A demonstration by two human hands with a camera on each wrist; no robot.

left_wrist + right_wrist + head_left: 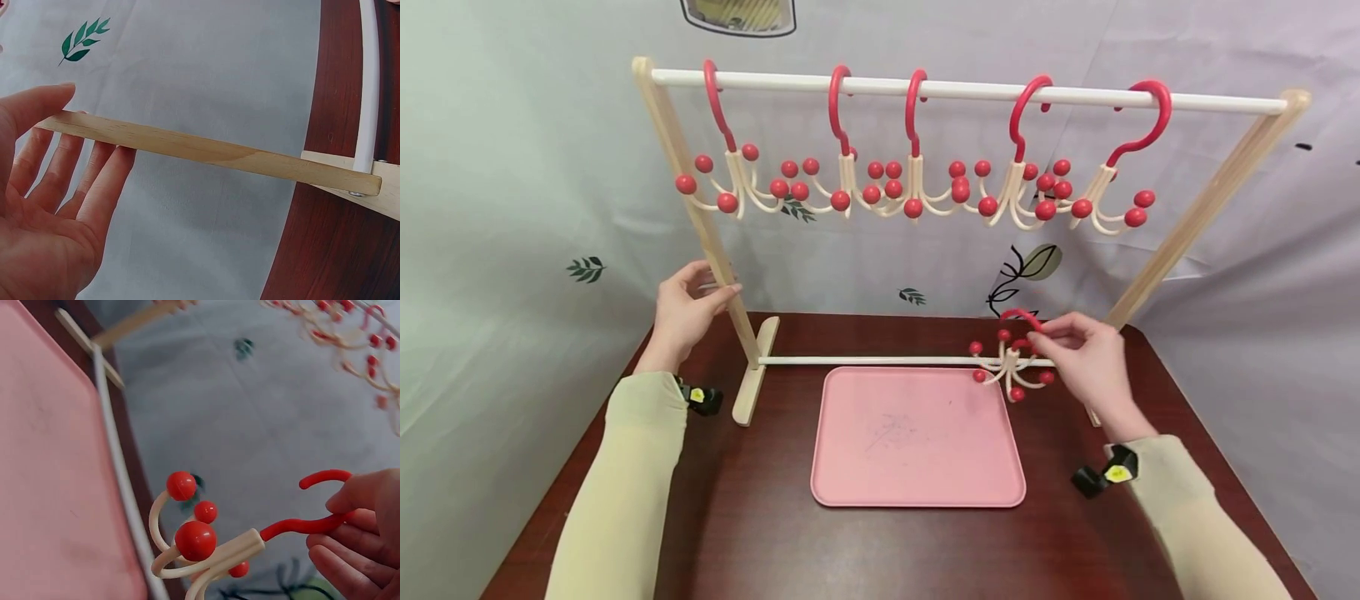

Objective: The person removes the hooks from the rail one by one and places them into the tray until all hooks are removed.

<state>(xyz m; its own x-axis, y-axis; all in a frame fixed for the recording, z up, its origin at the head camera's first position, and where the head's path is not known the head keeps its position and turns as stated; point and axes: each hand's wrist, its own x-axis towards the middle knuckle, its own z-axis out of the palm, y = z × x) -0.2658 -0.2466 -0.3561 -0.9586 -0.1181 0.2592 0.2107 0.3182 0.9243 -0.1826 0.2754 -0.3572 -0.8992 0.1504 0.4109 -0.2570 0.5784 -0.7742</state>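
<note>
My right hand [1086, 358] pinches the red hook of a cream hanger [1012, 364] with red balls on its arms, held above the tray's back right corner; the right wrist view shows the hook [300, 526] between thumb and fingers [359, 550]. At the left, my left hand [685, 312] holds the rack's wooden post [718, 258]; in the left wrist view the fingers [103, 181] lie along one side of the post [206, 149], the thumb on the other. Several similar hangers [915, 179] hang by red hooks from the white top bar [962, 88].
A pink tray [917, 437] lies on the dark red-brown table [880, 550], in front of the rack's lower white bar [865, 361]. The right wooden post [1210, 208] stands behind my right hand. Pale cloth with leaf prints [865, 267] hangs behind the rack.
</note>
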